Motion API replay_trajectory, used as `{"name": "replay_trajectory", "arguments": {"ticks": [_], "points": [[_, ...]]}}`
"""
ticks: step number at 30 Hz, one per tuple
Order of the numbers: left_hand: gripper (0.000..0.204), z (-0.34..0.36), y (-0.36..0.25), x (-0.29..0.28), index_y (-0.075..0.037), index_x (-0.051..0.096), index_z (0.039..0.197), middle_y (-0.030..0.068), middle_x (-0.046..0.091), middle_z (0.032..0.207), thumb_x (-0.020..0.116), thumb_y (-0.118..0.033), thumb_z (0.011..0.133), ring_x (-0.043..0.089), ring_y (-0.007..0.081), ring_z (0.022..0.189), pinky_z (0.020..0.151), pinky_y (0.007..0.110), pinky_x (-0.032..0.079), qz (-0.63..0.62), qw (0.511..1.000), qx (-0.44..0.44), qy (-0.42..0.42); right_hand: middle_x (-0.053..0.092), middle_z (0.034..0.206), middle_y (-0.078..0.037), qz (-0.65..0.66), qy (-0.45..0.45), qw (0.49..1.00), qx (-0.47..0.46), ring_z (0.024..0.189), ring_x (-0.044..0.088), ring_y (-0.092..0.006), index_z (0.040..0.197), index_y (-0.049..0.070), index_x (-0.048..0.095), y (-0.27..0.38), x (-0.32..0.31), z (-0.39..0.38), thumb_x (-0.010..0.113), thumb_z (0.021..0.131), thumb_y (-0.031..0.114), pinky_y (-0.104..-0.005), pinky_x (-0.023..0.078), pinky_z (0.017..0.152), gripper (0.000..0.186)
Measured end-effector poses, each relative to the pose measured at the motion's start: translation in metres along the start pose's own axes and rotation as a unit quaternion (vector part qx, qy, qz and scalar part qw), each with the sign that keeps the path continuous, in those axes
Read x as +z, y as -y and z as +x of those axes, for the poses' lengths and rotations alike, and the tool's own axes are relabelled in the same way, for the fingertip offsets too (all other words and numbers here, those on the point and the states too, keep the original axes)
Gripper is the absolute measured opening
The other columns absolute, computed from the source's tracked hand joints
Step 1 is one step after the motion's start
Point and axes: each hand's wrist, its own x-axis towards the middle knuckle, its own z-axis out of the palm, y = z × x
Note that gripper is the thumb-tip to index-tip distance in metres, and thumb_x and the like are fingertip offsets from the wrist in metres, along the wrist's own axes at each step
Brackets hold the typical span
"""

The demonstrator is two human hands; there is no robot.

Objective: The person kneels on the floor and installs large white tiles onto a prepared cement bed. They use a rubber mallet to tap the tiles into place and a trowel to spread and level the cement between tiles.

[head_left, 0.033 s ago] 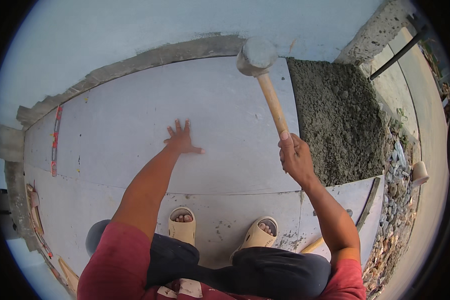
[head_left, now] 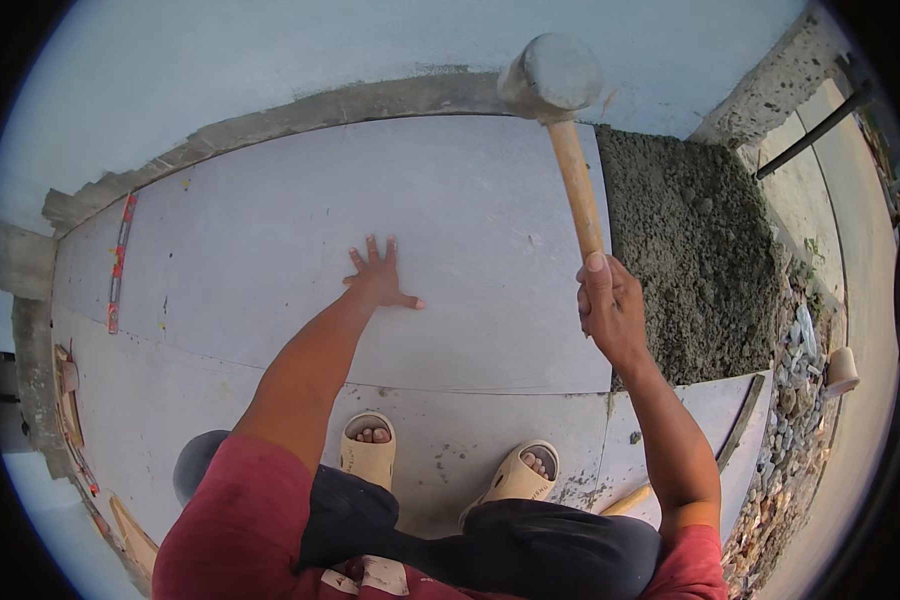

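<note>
Mallet [head_left: 572, 158], grey-headed and wooden-handled

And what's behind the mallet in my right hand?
Behind the mallet are the blue wall, the grey strip along its base and the tile. The patches the mallet covers can't be seen.

The floor [head_left: 470, 345] is softly, evenly lit; faint shadows are cast, and its far edge is bowed by fisheye distortion.
</note>
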Motion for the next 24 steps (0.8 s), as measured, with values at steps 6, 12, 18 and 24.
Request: {"name": "replay_trajectory", "arguments": {"ticks": [6,12,18,24], "points": [[0.151,-0.003,-0.002,-0.004,-0.018,-0.015,0.158,0.0211,-0.017,0.163,0.083,-0.072,0.057,-0.005,0.0557,0.146,0.105,0.073,0.034,0.003,1.0,0.003,0.008,0.047,0.064,0.003,0.101,-0.023,0.948,-0.3,0.053,0.047,-0.0053,0.089,0.008,0.049,0.024,0.06,0.093,0.04,0.104,0.051,-0.022,0.039,0.047,0.047],[0.15,-0.003,-0.013,-0.009,-0.019,-0.017,0.157,0.0215,-0.018,0.163,0.083,-0.072,0.058,-0.005,0.0553,0.146,0.107,0.069,0.035,0.0,1.0,0.005,0.024,0.043,0.057,0.002,-0.23,0.045,0.972,-0.021,0.046,0.042,-0.0071,0.08,0.007,0.05,-0.142,0.08,0.144,0.04,0.103,0.057,-0.0268,0.039,0.042,0.056],[0.149,-0.004,-0.002,-0.006,-0.019,-0.016,0.158,0.0219,-0.018,0.163,0.083,-0.07,0.06,-0.006,0.055,0.146,0.107,0.069,0.035,0.0,1.0,-0.006,0.03,0.044,0.057,0.002,0.08,-0.001,0.989,-0.127,0.046,0.044,-0.0059,0.078,0.008,0.05,0.045,0.067,0.134,0.041,0.101,0.06,-0.0225,0.037,0.042,0.058],[0.149,-0.002,-0.018,-0.015,-0.017,-0.016,0.158,0.0231,-0.018,0.162,0.083,-0.07,0.06,-0.006,0.0552,0.146,0.106,0.069,0.035,0.0,1.0,0.015,0.025,0.045,0.059,0.001,-0.074,-0.029,0.983,-0.167,0.049,0.046,-0.0076,0.081,0.006,0.05,-0.114,0.074,0.137,0.039,0.102,0.058,-0.0245,0.04,0.046,0.057]]}}
